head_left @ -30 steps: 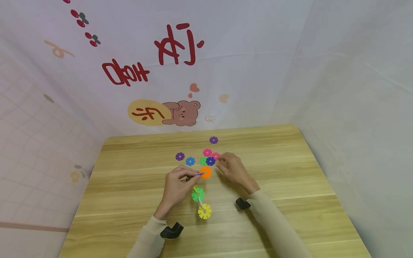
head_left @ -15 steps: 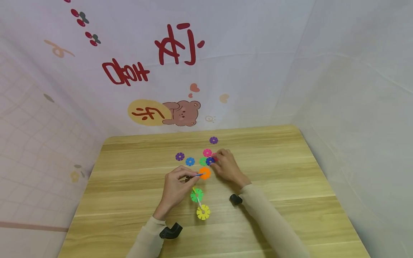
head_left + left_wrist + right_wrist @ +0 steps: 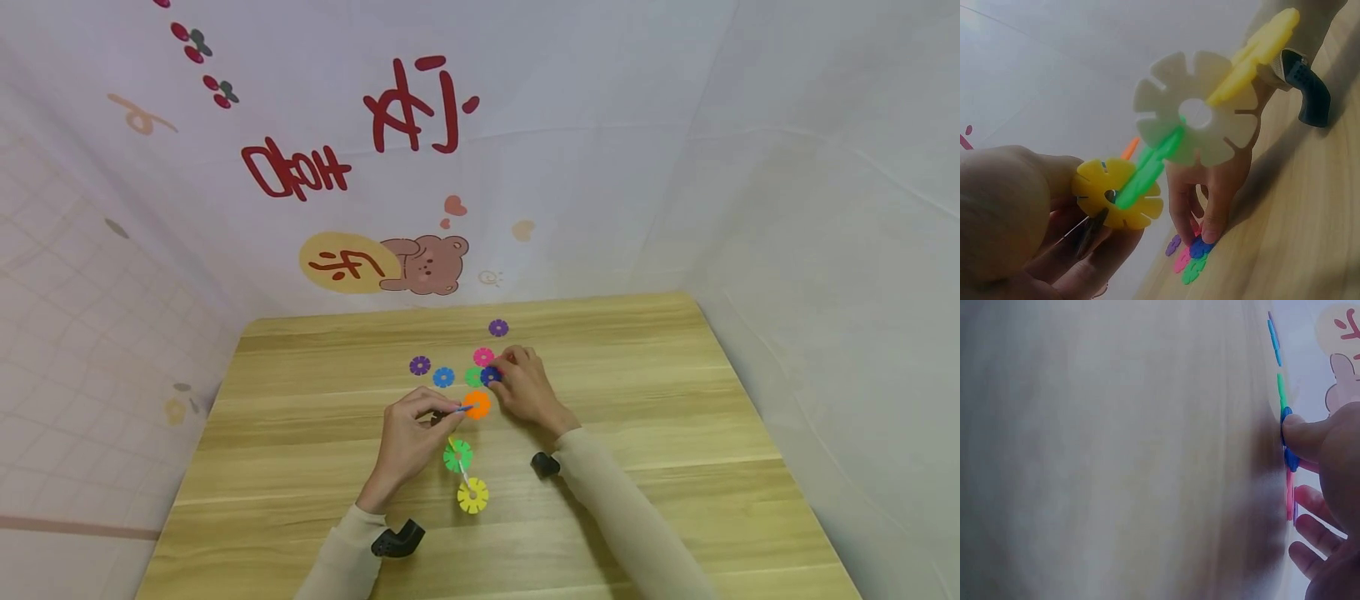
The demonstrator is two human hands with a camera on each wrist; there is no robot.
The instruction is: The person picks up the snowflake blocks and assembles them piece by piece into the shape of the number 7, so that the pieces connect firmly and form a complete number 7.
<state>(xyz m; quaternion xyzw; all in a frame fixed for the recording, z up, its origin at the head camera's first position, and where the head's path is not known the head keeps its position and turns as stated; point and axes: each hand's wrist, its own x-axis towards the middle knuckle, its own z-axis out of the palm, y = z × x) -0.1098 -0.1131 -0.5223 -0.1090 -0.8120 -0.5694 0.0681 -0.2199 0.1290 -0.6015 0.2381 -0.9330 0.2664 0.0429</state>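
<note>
My left hand [image 3: 412,425] pinches a chain of interlocking snowflake discs above the table. In the head view, an orange disc [image 3: 481,413] and an edge-on blue one stick out past its fingertips. A green disc [image 3: 450,457] and a yellow disc [image 3: 465,502] hang toward me. The left wrist view shows a white disc [image 3: 1219,134] in the chain and a dark brown disc [image 3: 1089,237] at the fingers. My right hand [image 3: 528,390] pinches a dark blue disc [image 3: 1200,249] at the tabletop with thumb and fingers. Its fingers partly hide a pink disc beneath.
Loose discs lie around the right hand: a green one [image 3: 470,382], a pink one [image 3: 477,353], a light blue one [image 3: 438,381] and two purple ones, one of them a purple disc [image 3: 492,330] farthest back. White printed curtains surround the wooden table [image 3: 637,358].
My right hand has moved slightly left and its fingers have closed at the dark blue disc, covering more of the pink one. The left hand and its chain have hardly moved.
</note>
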